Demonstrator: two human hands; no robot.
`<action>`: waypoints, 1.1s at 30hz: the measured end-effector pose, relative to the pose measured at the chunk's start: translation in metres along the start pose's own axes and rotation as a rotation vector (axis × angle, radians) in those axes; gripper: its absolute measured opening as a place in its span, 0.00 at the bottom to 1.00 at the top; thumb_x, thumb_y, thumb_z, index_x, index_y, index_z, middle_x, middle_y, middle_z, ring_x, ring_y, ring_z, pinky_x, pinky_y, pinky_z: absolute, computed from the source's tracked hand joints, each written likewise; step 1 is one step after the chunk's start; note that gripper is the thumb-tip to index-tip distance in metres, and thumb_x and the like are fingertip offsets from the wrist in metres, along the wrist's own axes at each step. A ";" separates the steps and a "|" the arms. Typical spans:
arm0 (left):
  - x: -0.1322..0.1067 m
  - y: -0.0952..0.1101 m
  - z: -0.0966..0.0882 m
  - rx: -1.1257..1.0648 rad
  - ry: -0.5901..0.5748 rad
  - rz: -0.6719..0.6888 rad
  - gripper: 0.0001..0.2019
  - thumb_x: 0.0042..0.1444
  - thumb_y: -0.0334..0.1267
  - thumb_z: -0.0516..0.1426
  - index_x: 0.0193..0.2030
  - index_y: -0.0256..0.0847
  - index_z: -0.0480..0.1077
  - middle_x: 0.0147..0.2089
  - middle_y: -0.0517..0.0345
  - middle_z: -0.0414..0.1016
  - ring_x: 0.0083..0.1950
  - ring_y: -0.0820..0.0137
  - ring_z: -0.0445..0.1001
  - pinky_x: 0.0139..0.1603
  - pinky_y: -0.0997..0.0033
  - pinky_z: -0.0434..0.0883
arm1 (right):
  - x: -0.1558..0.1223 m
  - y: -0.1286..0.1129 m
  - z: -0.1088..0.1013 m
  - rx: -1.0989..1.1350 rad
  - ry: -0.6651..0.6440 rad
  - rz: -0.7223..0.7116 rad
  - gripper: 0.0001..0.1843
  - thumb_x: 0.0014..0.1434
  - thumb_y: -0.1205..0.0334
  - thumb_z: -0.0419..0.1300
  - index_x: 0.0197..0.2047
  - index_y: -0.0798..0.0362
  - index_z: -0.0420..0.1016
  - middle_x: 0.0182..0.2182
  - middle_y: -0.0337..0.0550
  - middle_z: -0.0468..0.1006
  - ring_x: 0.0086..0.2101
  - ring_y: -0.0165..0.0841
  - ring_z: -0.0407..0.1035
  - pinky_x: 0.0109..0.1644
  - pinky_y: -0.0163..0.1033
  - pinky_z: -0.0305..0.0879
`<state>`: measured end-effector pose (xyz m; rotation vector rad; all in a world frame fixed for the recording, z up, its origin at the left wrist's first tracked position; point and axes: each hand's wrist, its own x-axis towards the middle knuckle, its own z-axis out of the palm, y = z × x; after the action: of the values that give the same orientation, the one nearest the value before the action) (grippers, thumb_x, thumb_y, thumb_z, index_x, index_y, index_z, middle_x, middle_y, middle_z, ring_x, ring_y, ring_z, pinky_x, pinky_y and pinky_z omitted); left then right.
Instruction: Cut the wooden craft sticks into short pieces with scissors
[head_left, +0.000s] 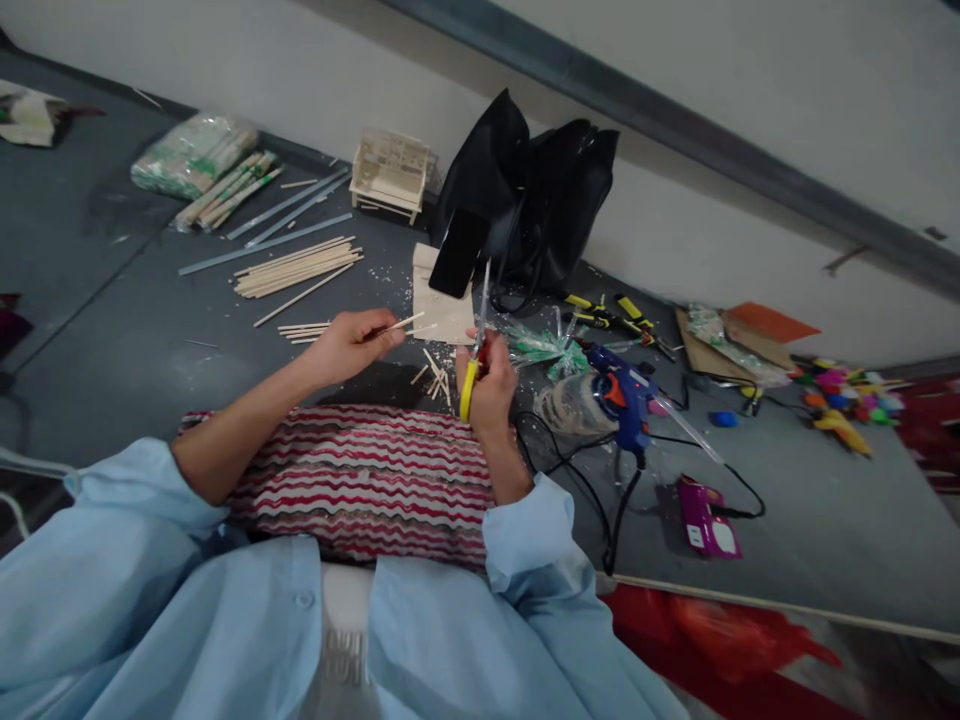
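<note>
My left hand (351, 343) pinches a thin wooden stick (402, 323) that points right toward the scissors. My right hand (489, 383) is closed round the yellow handles of a pair of scissors (475, 345), whose blades stand upright just right of the stick's tip. Short cut stick pieces (435, 380) lie on the grey floor below both hands. A red and white striped cloth (367, 475) covers my lap under my forearms.
A pile of long sticks (300, 268) and packets of sticks (196, 155) lie at left. A small stick model (391, 172), a black bag (525, 200) with a phone (457, 252) leaning on it, a blue glue gun (621, 395), yellow pliers (611, 315), cardboard and coloured bits lie at right.
</note>
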<state>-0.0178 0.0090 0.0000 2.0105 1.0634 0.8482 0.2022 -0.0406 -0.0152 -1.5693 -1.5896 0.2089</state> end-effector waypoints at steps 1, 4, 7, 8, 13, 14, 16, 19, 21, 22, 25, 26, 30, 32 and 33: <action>0.000 0.002 0.000 -0.094 -0.016 -0.008 0.20 0.63 0.52 0.50 0.28 0.38 0.66 0.22 0.62 0.65 0.24 0.76 0.61 0.27 0.75 0.58 | 0.000 -0.001 0.000 0.013 -0.018 0.000 0.15 0.62 0.55 0.56 0.49 0.52 0.71 0.30 0.39 0.72 0.29 0.31 0.66 0.35 0.35 0.62; 0.000 0.006 0.001 -0.280 -0.034 -0.020 0.20 0.62 0.54 0.52 0.30 0.38 0.67 0.24 0.61 0.66 0.25 0.76 0.61 0.27 0.75 0.60 | -0.002 -0.005 0.002 0.061 -0.081 0.020 0.16 0.62 0.53 0.56 0.49 0.52 0.71 0.28 0.35 0.70 0.27 0.29 0.64 0.34 0.34 0.61; 0.000 0.008 0.000 -0.368 0.023 -0.027 0.20 0.59 0.56 0.55 0.36 0.38 0.71 0.25 0.60 0.66 0.27 0.75 0.63 0.29 0.74 0.63 | -0.004 -0.010 0.002 0.080 -0.122 -0.002 0.17 0.61 0.53 0.57 0.51 0.52 0.70 0.30 0.36 0.72 0.28 0.29 0.64 0.36 0.35 0.63; 0.000 0.007 0.000 -0.390 0.040 -0.031 0.20 0.59 0.56 0.56 0.37 0.38 0.73 0.25 0.60 0.66 0.28 0.74 0.64 0.29 0.74 0.63 | -0.004 -0.010 0.002 0.078 -0.132 -0.024 0.17 0.61 0.54 0.57 0.51 0.52 0.70 0.31 0.37 0.73 0.29 0.29 0.65 0.37 0.35 0.64; -0.002 0.005 -0.002 -0.455 0.042 -0.065 0.21 0.58 0.57 0.57 0.38 0.38 0.76 0.26 0.60 0.68 0.26 0.75 0.63 0.27 0.74 0.62 | -0.006 -0.009 0.003 0.039 -0.161 -0.140 0.18 0.60 0.57 0.58 0.52 0.53 0.71 0.36 0.43 0.75 0.33 0.32 0.68 0.42 0.38 0.67; -0.002 0.005 -0.002 -0.446 0.046 -0.058 0.22 0.57 0.58 0.58 0.38 0.38 0.76 0.28 0.58 0.70 0.28 0.75 0.65 0.29 0.74 0.63 | -0.006 -0.008 0.003 0.030 -0.163 -0.158 0.18 0.60 0.57 0.58 0.52 0.53 0.71 0.35 0.43 0.75 0.33 0.32 0.68 0.42 0.38 0.67; -0.002 0.004 -0.001 -0.417 0.070 -0.022 0.23 0.57 0.58 0.58 0.39 0.37 0.77 0.33 0.55 0.75 0.33 0.73 0.70 0.34 0.73 0.67 | -0.007 -0.007 0.004 0.015 -0.164 -0.188 0.18 0.60 0.58 0.58 0.53 0.53 0.71 0.33 0.42 0.75 0.33 0.33 0.68 0.42 0.38 0.68; -0.001 0.000 0.002 -0.393 0.116 0.047 0.23 0.56 0.58 0.59 0.42 0.37 0.79 0.37 0.52 0.79 0.37 0.71 0.73 0.39 0.73 0.70 | -0.008 -0.005 0.004 0.008 -0.167 -0.222 0.17 0.60 0.59 0.58 0.53 0.53 0.72 0.33 0.41 0.74 0.32 0.32 0.68 0.40 0.38 0.68; -0.001 -0.003 0.004 -0.400 0.136 0.083 0.23 0.56 0.56 0.60 0.42 0.36 0.80 0.38 0.52 0.81 0.38 0.71 0.74 0.39 0.74 0.70 | -0.008 -0.003 0.005 0.008 -0.164 -0.246 0.17 0.60 0.60 0.58 0.52 0.53 0.72 0.33 0.41 0.74 0.31 0.32 0.67 0.40 0.38 0.68; 0.000 -0.005 0.004 -0.404 0.146 0.099 0.22 0.55 0.55 0.61 0.42 0.36 0.80 0.39 0.52 0.81 0.38 0.71 0.74 0.40 0.75 0.70 | -0.008 -0.003 0.005 0.009 -0.160 -0.257 0.17 0.60 0.60 0.58 0.52 0.54 0.72 0.33 0.42 0.74 0.31 0.32 0.68 0.39 0.37 0.68; 0.001 -0.008 0.005 -0.405 0.165 0.144 0.19 0.56 0.52 0.62 0.41 0.37 0.80 0.38 0.52 0.81 0.38 0.71 0.75 0.40 0.75 0.71 | -0.009 -0.002 0.005 0.003 -0.153 -0.271 0.17 0.60 0.61 0.58 0.52 0.53 0.72 0.32 0.41 0.75 0.32 0.31 0.68 0.40 0.37 0.68; 0.001 -0.009 0.005 -0.408 0.169 0.159 0.18 0.56 0.51 0.62 0.41 0.37 0.80 0.38 0.52 0.81 0.37 0.71 0.76 0.40 0.75 0.71 | -0.009 -0.003 0.005 0.000 -0.157 -0.270 0.17 0.60 0.61 0.58 0.52 0.53 0.72 0.33 0.41 0.75 0.32 0.31 0.68 0.40 0.37 0.69; 0.002 -0.012 0.005 -0.431 0.194 0.221 0.15 0.56 0.48 0.63 0.39 0.38 0.81 0.35 0.53 0.81 0.34 0.73 0.75 0.38 0.74 0.71 | -0.009 -0.006 0.003 -0.012 -0.168 -0.274 0.17 0.60 0.61 0.58 0.52 0.52 0.72 0.35 0.42 0.77 0.33 0.31 0.69 0.41 0.37 0.69; 0.003 -0.013 0.005 -0.427 0.195 0.237 0.14 0.56 0.47 0.63 0.38 0.38 0.81 0.34 0.53 0.80 0.33 0.73 0.74 0.37 0.74 0.70 | -0.009 -0.006 0.003 -0.015 -0.174 -0.282 0.17 0.60 0.62 0.58 0.52 0.53 0.72 0.36 0.43 0.78 0.33 0.31 0.70 0.41 0.36 0.69; 0.003 -0.013 0.004 -0.423 0.191 0.241 0.14 0.56 0.47 0.63 0.38 0.38 0.81 0.33 0.53 0.80 0.33 0.73 0.74 0.36 0.74 0.70 | -0.009 -0.006 0.003 -0.016 -0.177 -0.285 0.17 0.60 0.62 0.58 0.52 0.53 0.73 0.36 0.43 0.78 0.33 0.31 0.70 0.41 0.36 0.69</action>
<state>-0.0182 0.0157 -0.0123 1.7395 0.6725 1.2941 0.1943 -0.0484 -0.0167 -1.3463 -1.9355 0.1833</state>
